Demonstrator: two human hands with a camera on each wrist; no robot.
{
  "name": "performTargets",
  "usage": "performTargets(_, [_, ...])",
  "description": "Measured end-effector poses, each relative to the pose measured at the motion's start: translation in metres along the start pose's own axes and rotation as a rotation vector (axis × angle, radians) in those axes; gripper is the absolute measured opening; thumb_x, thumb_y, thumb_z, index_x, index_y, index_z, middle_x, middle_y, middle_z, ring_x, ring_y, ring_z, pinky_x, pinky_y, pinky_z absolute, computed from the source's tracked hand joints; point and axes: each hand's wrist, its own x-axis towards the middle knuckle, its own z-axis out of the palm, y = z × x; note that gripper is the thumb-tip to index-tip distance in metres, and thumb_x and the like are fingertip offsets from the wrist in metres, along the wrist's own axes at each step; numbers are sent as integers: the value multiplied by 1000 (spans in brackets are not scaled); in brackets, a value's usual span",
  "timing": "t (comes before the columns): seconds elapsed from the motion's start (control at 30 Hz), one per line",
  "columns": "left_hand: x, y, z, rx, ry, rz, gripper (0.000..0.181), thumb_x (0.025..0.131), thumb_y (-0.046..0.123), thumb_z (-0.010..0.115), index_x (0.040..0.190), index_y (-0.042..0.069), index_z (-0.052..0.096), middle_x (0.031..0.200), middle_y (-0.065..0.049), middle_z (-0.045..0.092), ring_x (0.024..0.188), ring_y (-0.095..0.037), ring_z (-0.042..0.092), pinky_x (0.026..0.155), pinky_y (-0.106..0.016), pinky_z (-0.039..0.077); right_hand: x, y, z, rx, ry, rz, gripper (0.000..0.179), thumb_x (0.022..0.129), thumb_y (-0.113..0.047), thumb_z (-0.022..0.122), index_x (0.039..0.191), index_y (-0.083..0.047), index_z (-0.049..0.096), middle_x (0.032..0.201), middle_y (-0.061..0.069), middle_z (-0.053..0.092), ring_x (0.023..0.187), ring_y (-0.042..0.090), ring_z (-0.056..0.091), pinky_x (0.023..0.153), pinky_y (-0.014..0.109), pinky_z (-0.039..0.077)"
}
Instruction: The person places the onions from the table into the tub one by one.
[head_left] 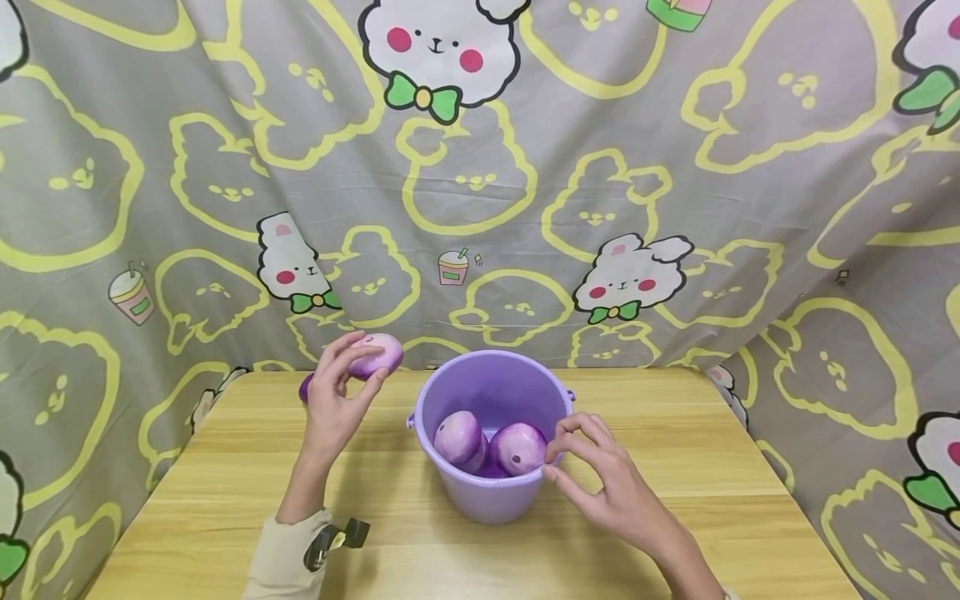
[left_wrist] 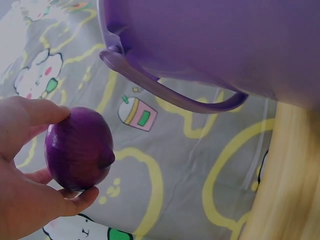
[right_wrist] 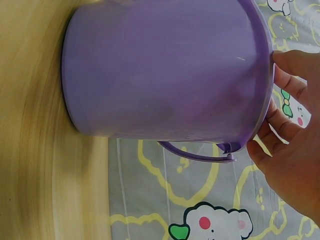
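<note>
A purple bucket [head_left: 491, 500] stands upright on the table with several purple onions in it, among them a pale-topped onion [head_left: 457, 437] and another onion [head_left: 519, 448]. To the left of the bucket, my left hand [head_left: 337, 400] holds an onion [head_left: 377, 356] above the table between thumb and fingers. The left wrist view shows this onion [left_wrist: 80, 150] from its dark purple, pointed side. My right hand [head_left: 607, 475] grips the bucket's near right rim, thumb outside. In the right wrist view, the fingers [right_wrist: 287, 127] lie along that rim.
A dark purple thing [head_left: 305, 388], mostly hidden behind my left hand, lies at the table's back left. The bucket's handle [left_wrist: 175, 97] hangs down at its far side. A patterned grey curtain [head_left: 480, 208] rises behind the wooden table [head_left: 675, 400].
</note>
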Motion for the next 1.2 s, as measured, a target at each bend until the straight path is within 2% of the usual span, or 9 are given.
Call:
performTargets(0.1, [0, -6, -1, -3, -7, 0, 31, 82, -18, 75, 111, -6, 71, 139, -22, 52, 128, -35, 51, 103, -17, 46, 0, 0, 0, -2, 4, -8, 29, 86, -10, 82, 101, -31, 67, 111, -9, 57, 109, 15, 50, 97, 31, 42])
performTargets(0.17, [0, -4, -1, -10, -12, 9, 31, 82, -19, 74, 111, -7, 71, 139, -25, 51, 128, -37, 50, 103, -18, 46, 0, 0, 0, -3, 8, -15, 30, 86, -10, 82, 101, -31, 68, 111, -8, 57, 109, 15, 50, 97, 31, 42])
performTargets(0.3, [2, 16, 1, -24, -23, 27, 29, 82, -21, 72, 109, -12, 69, 137, -35, 49, 127, -45, 49, 104, -19, 46, 0, 0, 0, 0, 8, -11, 30, 86, -10, 82, 101, -31, 67, 111, -9, 57, 109, 15, 50, 97, 31, 42])
performTargets(0.43, [4, 38, 2, -18, -38, 27, 27, 82, -22, 72, 108, -13, 69, 136, -36, 49, 125, -48, 48, 103, -20, 47, 0, 0, 0, 1, 4, 0, 29, 87, -11, 82, 101, -32, 67, 111, -9, 57, 109, 15, 50, 97, 31, 42])
performTargets(0.53, [4, 46, 3, -24, -49, 29, 27, 82, -22, 71, 108, -13, 68, 135, -36, 48, 125, -48, 48, 103, -20, 47, 0, 0, -1, -1, 0, 7, 28, 87, -11, 81, 101, -32, 67, 112, -9, 57, 109, 15, 50, 97, 32, 42])
performTargets(0.63, [3, 47, 5, -39, -54, 38, 28, 82, -23, 71, 108, -14, 68, 135, -36, 48, 125, -48, 47, 105, -20, 46, 0, -1, -1, -2, -4, 10, 27, 88, -11, 81, 100, -31, 68, 112, -9, 57, 110, 15, 50, 98, 33, 42])
performTargets(0.93, [0, 26, 7, -86, -71, 46, 33, 83, -20, 73, 112, -4, 72, 141, -24, 50, 131, -35, 48, 107, -25, 46, 1, -1, -1, 2, -8, 16, 27, 88, -11, 81, 100, -31, 67, 112, -9, 57, 110, 15, 50, 98, 36, 43])
performTargets(1.17, [-1, 32, 10, -135, -88, 70, 34, 83, -20, 72, 113, -4, 72, 141, -24, 49, 132, -37, 46, 108, -28, 46, 0, -2, -1, 2, -10, 22, 27, 88, -11, 81, 100, -31, 67, 112, -9, 57, 110, 15, 50, 98, 37, 43])
performTargets(1.2, [0, 37, 10, -134, -92, 59, 33, 84, -20, 72, 113, -5, 72, 141, -25, 49, 132, -37, 46, 109, -28, 46, 0, -2, -1, 1, -10, 24, 27, 88, -11, 80, 100, -32, 67, 112, -9, 57, 111, 15, 50, 98, 37, 43])
